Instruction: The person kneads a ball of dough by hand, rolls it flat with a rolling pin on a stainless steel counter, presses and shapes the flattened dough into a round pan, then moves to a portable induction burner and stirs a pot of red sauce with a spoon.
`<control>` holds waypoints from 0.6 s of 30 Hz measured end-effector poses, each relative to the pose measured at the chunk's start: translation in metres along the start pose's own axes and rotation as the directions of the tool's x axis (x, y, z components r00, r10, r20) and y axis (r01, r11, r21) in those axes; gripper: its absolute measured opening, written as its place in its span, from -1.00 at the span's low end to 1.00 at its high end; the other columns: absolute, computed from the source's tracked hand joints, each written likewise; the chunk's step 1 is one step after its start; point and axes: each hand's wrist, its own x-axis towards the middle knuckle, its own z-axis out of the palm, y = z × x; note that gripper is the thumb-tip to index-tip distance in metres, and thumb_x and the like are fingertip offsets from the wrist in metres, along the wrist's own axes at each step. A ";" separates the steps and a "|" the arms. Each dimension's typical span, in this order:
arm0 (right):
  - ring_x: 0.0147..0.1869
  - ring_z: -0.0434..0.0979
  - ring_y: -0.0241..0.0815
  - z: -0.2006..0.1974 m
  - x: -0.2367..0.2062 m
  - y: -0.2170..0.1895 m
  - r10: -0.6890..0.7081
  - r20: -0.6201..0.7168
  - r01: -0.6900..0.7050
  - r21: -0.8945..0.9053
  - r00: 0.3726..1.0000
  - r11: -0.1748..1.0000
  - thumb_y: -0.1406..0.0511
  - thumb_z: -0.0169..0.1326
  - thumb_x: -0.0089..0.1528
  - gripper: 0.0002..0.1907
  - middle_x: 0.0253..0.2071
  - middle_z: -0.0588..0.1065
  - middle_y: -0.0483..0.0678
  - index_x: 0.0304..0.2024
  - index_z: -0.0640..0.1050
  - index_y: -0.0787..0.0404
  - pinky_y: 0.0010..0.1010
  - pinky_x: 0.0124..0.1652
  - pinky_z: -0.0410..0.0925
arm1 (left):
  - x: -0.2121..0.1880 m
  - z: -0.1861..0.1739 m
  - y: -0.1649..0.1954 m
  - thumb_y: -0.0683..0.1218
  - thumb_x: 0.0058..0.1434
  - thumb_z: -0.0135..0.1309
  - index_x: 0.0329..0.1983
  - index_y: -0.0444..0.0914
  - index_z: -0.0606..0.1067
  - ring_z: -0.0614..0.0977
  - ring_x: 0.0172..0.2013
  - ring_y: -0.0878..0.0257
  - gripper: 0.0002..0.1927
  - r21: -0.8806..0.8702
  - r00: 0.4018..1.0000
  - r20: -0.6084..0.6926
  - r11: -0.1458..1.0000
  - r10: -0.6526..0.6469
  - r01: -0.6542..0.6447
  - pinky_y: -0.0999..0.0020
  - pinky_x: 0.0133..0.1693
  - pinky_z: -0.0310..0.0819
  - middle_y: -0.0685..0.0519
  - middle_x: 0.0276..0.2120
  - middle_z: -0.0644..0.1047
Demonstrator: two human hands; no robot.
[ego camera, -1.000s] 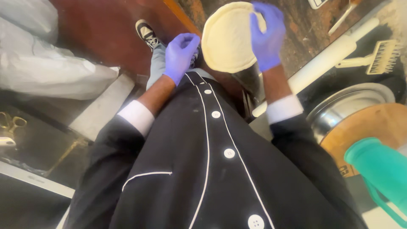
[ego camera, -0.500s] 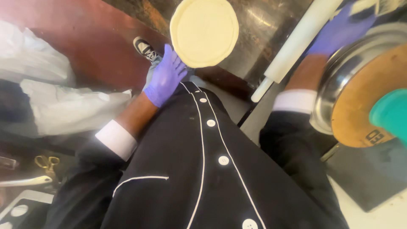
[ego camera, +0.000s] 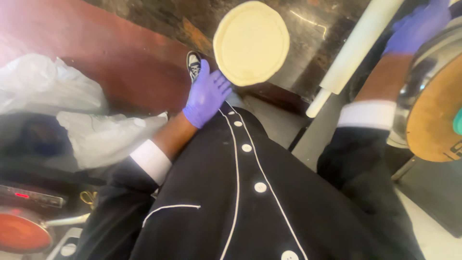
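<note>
Dark stone counter (ego camera: 317, 29) and red floor lie below us as our left hand (ego camera: 206, 95) props the round dough disc (ego camera: 251, 42) on spread fingertips by its lower edge, so it stays flat. Our right hand (ego camera: 417, 26) reaches away beside the white rolling pin (ego camera: 356, 48) and metal bowl (ego camera: 423, 72); we cannot tell how its fingers sit.

The dough disc (ego camera: 251, 42) is sitting at top centre, touching the left hand (ego camera: 206, 95) just below it; the rolling pin (ego camera: 353, 50) is lying to its right; the right hand (ego camera: 417, 26) is reaching beyond the pin, above the bowl (ego camera: 423, 62); the board (ego camera: 435, 118) is resting in the bowl; bags (ego camera: 72, 110) are lying far left; a pan (ego camera: 21, 233) is sitting at lower left.
</note>
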 end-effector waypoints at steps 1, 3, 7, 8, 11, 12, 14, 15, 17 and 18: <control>0.43 0.23 0.10 -0.008 -0.031 -0.012 -0.046 0.008 0.044 0.153 0.999 0.987 0.32 0.05 0.44 -0.54 0.34 0.28 0.19 0.33 0.27 0.34 -0.16 0.32 0.10 | 0.002 -0.003 0.003 0.46 0.35 -0.34 0.55 -0.35 0.00 0.08 0.52 0.00 -0.02 0.036 1.000 0.019 0.999 -0.002 0.001 0.07 0.45 -0.14 -0.13 0.52 0.11; 0.55 0.13 0.11 -0.029 -0.110 -0.042 -0.164 0.129 0.111 0.342 0.978 0.933 0.35 0.04 0.47 -0.44 0.46 0.18 0.23 0.43 0.16 0.39 -0.18 0.43 0.04 | 0.009 -0.010 0.008 0.45 0.34 -0.35 0.56 -0.33 0.00 0.10 0.50 0.02 -0.02 0.075 0.999 0.047 0.997 -0.024 0.020 0.08 0.43 -0.12 -0.11 0.51 0.13; 0.66 0.20 0.27 -0.053 -0.246 -0.104 -0.516 0.458 0.307 0.455 0.724 0.836 0.40 0.03 0.52 -0.34 0.57 0.17 0.39 0.52 0.00 0.39 -0.14 0.54 0.13 | 0.022 -0.023 0.016 0.43 0.34 -0.31 0.54 -0.33 0.03 0.21 0.45 0.00 -0.05 0.119 0.998 0.057 0.992 -0.038 0.031 0.05 0.42 0.00 -0.13 0.47 0.20; 0.41 0.39 0.28 -0.051 -0.265 -0.118 -0.450 0.563 0.277 0.369 0.693 0.887 0.36 0.02 0.48 -0.35 0.41 0.34 0.36 0.53 0.06 0.29 -0.13 0.33 0.29 | 0.024 -0.026 0.017 0.42 0.35 -0.29 0.53 -0.34 0.05 0.24 0.44 -0.01 -0.06 0.135 0.998 0.055 0.991 -0.030 0.023 0.04 0.42 0.04 -0.14 0.46 0.22; -0.02 0.57 0.33 -0.043 -0.294 -0.147 -0.303 0.693 0.275 0.156 0.654 0.949 0.29 0.03 0.43 -0.36 -0.05 0.54 0.33 0.53 0.17 0.10 -0.01 -0.02 0.43 | 0.029 -0.031 0.026 0.43 0.35 -0.30 0.49 -0.38 0.15 0.36 0.37 -0.06 -0.06 0.136 0.991 0.077 0.985 -0.113 0.102 0.06 0.40 0.15 -0.21 0.37 0.34; -0.12 0.58 0.35 -0.048 -0.301 -0.152 -0.261 0.715 0.282 0.093 0.649 0.955 0.27 0.04 0.43 -0.37 -0.19 0.56 0.33 0.52 0.20 0.06 0.05 -0.09 0.43 | 0.029 -0.033 0.027 0.44 0.36 -0.31 0.47 -0.41 0.18 0.37 0.35 -0.07 -0.05 0.142 0.986 0.108 0.983 -0.128 0.112 0.05 0.40 0.16 -0.23 0.36 0.35; -0.19 0.57 0.35 -0.068 -0.314 -0.159 -0.162 0.760 0.251 -0.001 0.630 0.968 0.24 0.02 0.42 -0.40 -0.24 0.56 0.31 0.49 0.22 0.05 0.10 -0.15 0.40 | 0.032 -0.034 0.033 0.46 0.38 -0.34 0.45 -0.47 0.23 0.39 0.33 -0.09 -0.02 0.167 0.971 0.176 0.977 -0.161 0.132 0.04 0.40 0.18 -0.27 0.32 0.38; -0.22 0.57 0.35 -0.080 -0.321 -0.161 -0.113 0.778 0.234 -0.045 0.618 0.971 0.23 0.02 0.41 -0.42 -0.26 0.55 0.30 0.48 0.23 0.05 0.12 -0.19 0.39 | 0.033 -0.034 0.035 0.47 0.37 -0.36 0.45 -0.47 0.23 0.38 0.34 -0.09 -0.01 0.184 0.964 0.191 0.971 -0.184 0.149 0.04 0.40 0.17 -0.27 0.33 0.38; -0.24 0.56 0.36 -0.100 -0.325 -0.165 -0.154 0.781 0.235 0.010 0.605 0.972 0.24 0.02 0.36 -0.40 -0.26 0.56 0.30 0.45 0.25 0.10 0.14 -0.20 0.39 | 0.034 -0.032 0.039 0.48 0.35 -0.39 0.44 -0.46 0.22 0.37 0.37 -0.10 0.01 0.216 0.947 0.228 0.961 -0.224 0.175 0.05 0.42 0.13 -0.27 0.36 0.37; -0.24 0.56 0.37 -0.102 -0.322 -0.168 -0.188 0.782 0.248 0.044 0.594 0.968 0.25 0.02 0.33 -0.38 -0.26 0.56 0.30 0.44 0.26 0.12 0.14 -0.20 0.39 | 0.035 -0.031 0.040 0.49 0.34 -0.41 0.45 -0.45 0.21 0.36 0.38 -0.10 0.02 0.239 0.942 0.235 0.953 -0.240 0.183 0.06 0.42 0.12 -0.26 0.37 0.36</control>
